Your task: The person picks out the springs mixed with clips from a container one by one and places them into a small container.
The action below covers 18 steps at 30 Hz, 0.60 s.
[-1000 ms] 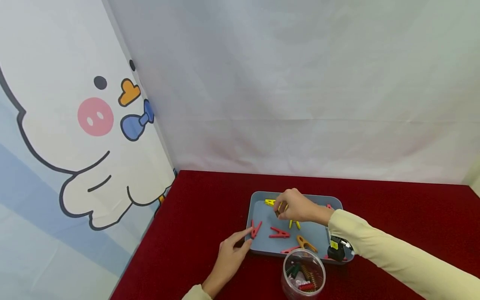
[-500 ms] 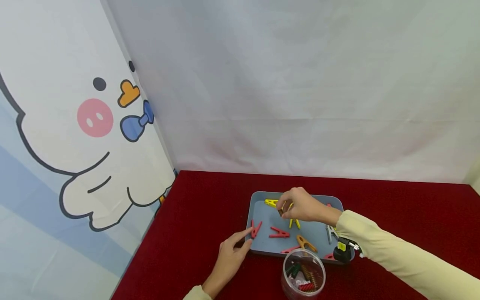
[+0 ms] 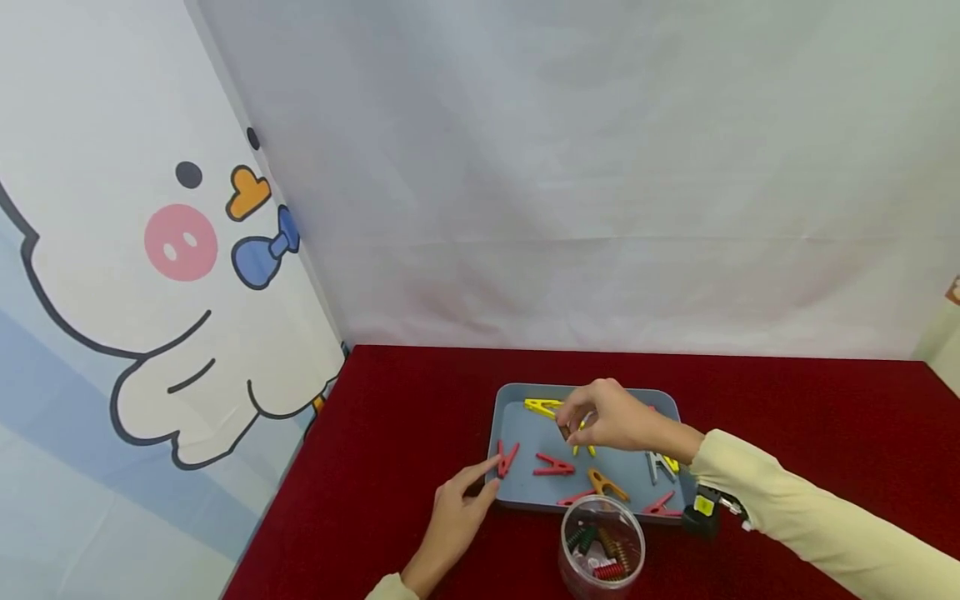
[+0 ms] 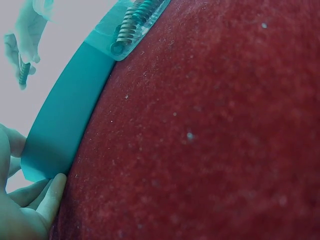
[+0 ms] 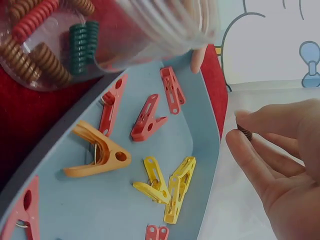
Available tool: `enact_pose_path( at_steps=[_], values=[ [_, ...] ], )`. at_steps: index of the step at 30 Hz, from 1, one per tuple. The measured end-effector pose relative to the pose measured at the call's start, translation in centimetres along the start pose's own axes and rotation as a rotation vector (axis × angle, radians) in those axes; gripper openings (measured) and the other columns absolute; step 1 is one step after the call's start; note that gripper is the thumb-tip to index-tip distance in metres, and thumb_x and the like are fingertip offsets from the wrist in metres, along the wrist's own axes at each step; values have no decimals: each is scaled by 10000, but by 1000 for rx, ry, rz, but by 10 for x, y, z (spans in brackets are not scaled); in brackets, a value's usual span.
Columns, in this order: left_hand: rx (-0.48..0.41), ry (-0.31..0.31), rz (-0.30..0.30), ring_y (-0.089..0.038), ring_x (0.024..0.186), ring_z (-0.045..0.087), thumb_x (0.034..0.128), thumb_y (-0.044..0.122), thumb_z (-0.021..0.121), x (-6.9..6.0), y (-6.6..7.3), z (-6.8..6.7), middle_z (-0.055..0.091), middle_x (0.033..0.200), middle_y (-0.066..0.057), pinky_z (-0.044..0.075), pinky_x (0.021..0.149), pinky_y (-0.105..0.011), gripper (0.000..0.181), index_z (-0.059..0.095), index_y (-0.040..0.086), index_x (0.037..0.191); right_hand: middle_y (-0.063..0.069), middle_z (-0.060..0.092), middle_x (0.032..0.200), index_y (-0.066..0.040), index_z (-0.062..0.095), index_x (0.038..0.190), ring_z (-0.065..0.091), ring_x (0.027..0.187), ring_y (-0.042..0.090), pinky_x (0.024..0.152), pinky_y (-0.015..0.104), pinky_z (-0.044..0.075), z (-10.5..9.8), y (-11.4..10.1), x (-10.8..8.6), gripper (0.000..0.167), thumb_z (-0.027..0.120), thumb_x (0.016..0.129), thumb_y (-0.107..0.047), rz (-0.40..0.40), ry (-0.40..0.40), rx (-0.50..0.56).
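A small dark brown coil spring point(image 5: 244, 132) is pinched between the thumb and fingertips of my right hand point(image 3: 618, 417), above the far part of a blue-grey tray point(image 3: 540, 490). My left hand point(image 3: 457, 512) touches the tray's left front corner with fairly straight fingers, also seen against the tray's outer wall in the left wrist view. Beside its fingertips lies a red clip point(image 3: 506, 458) in the tray. Near the right hand are yellow clips point(image 5: 179, 187). In front stands a clear plastic jar point(image 3: 602, 575) holding green, brown and red springs.
More clips lie spread in the tray: an orange one point(image 5: 97, 155), a red one point(image 5: 146, 120) and a grey one point(image 3: 660, 468). Dark red cloth point(image 3: 427, 400) covers the table, and a pale curtain point(image 3: 600, 208) hangs behind it.
My right hand has drifted slightly right and toward me, still pinching the spring, which uncovers more of the tray's right side. My left hand stays at the tray corner. The head view shifts a little.
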<state>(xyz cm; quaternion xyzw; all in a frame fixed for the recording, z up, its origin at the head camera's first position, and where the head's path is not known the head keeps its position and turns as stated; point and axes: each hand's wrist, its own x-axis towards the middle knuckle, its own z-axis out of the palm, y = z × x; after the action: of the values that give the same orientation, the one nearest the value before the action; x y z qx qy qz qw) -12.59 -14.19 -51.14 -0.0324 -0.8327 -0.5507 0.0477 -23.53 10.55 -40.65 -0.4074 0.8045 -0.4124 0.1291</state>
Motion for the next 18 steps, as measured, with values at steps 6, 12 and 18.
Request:
enact_pose_path(
  at_steps=[6, 12, 18],
  values=[
    [-4, -4, -1, 9, 394, 251, 942, 203, 606, -1, 4, -2, 611, 1167, -75, 329, 436, -173, 344, 613, 157, 1283, 44, 669, 915, -84, 704, 905, 642, 781, 141, 691, 289, 541, -3, -9, -10, 153, 756, 778, -16, 4, 1, 46],
    [-28, -7, -8, 19, 377, 234, 942, 227, 607, -1, -2, -2, 606, 1203, -47, 318, 413, -175, 351, 606, 183, 1290, 16, 670, 904, -110, 707, 911, 645, 781, 136, 712, 309, 541, -1, -15, -21, 139, 757, 791, -61, -12, 11, 61],
    [-51, -21, 9, 13, 396, 230, 943, 126, 594, -6, 19, -5, 586, 1243, -141, 315, 433, -166, 345, 599, 79, 1285, 36, 662, 940, -78, 709, 929, 639, 799, 141, 724, 303, 539, 0, -21, -34, 132, 751, 804, -75, -3, 22, 105]
  ],
)
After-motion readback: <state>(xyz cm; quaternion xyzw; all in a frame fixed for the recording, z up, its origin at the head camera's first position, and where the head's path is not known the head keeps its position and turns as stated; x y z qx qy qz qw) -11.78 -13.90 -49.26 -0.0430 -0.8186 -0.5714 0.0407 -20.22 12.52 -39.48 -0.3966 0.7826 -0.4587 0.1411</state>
